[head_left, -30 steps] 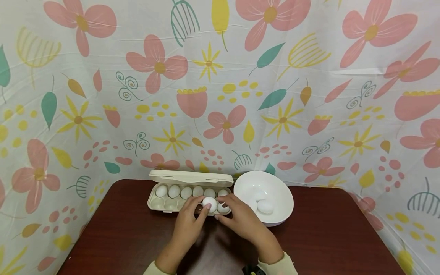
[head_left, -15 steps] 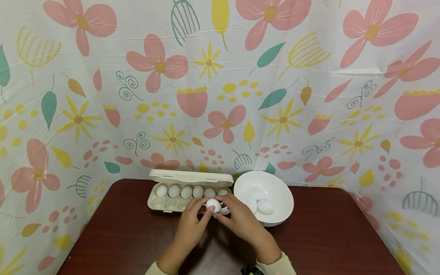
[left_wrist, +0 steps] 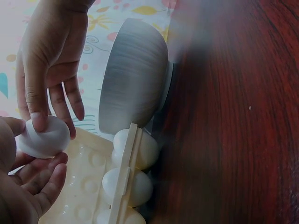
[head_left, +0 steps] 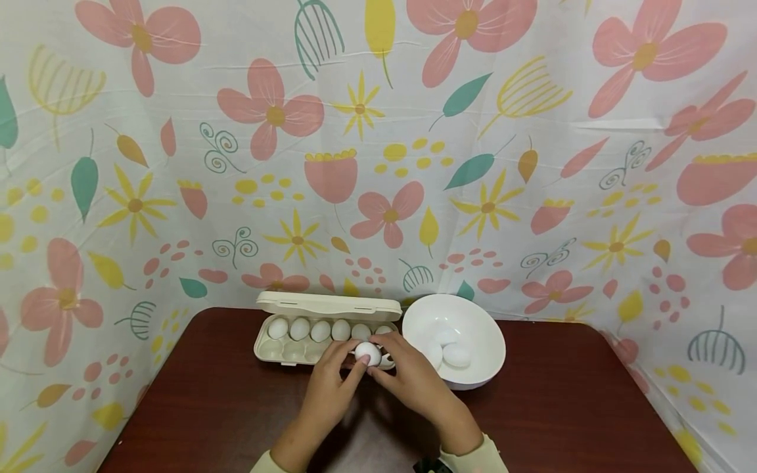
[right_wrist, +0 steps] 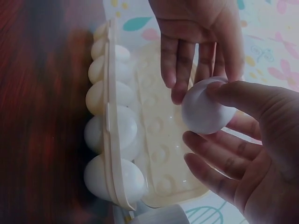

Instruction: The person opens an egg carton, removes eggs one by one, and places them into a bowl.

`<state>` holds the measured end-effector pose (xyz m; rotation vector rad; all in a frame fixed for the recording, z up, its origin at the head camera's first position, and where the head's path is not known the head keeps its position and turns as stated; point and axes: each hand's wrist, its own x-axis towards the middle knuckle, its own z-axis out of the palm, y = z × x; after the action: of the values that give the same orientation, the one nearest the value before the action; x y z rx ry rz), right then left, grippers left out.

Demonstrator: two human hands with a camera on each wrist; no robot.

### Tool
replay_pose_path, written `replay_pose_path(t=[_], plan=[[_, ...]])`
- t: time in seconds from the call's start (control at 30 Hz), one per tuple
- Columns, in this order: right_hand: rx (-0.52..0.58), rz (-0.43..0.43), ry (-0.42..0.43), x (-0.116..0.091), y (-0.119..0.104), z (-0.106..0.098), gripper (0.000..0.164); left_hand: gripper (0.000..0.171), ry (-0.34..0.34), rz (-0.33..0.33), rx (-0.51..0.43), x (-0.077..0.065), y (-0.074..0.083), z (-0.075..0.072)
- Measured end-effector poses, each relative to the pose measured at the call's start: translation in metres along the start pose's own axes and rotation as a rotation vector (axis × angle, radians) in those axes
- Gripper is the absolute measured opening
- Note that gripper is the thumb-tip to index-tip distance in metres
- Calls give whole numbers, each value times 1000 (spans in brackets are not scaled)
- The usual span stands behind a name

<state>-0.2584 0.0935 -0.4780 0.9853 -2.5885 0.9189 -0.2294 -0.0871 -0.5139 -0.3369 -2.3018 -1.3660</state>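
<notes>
A white egg is held up between my two hands, over the front edge of the egg carton. My left hand pinches it from the left, thumb on its near side. From the right, my right hand grips it too; in the right wrist view its thumb lies along the egg's top. Beneath and behind stands the cream carton, its lid raised. White eggs fill the back row. Bare cups show at the front left, while the front right is partly hidden by my hands.
Right of the carton, a white bowl holds a few eggs, close beside my right hand. Everything stands on a dark red wooden table. A flower-print cloth hangs behind and at both sides.
The egg has moved slightly right with my left hand. My right fingers, earlier apart from it, have come onto it. Over the last half second almost nothing has moved.
</notes>
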Motion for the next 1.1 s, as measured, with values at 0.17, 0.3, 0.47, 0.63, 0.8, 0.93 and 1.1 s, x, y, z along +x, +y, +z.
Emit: replay_pose_path(t=[0.17, 0.3, 0.47, 0.63, 0.8, 0.93, 1.1], plan=[[-3, 4, 4, 1, 0, 0, 47, 31, -5, -2, -13, 0, 0, 1], [-2, 11, 8, 0, 1, -1, 46, 31, -16, -7, -32, 0, 1, 1], [-1, 23, 7, -1, 3, -5, 44, 31, -18, 17, -14, -1, 0, 1], [-19, 31, 30, -3, 8, -12, 45, 31, -21, 14, 12, 0, -3, 1], [-36, 53, 34, -4, 15, -18, 46, 29, -24, -21, 29, 0, -5, 1], [-19, 80, 33, -5, 19, -24, 45, 30, -14, -33, 36, 0, -9, 2], [-5, 111, 57, -7, 27, -28, 42, 30, -5, -31, 72, 0, -15, 4]])
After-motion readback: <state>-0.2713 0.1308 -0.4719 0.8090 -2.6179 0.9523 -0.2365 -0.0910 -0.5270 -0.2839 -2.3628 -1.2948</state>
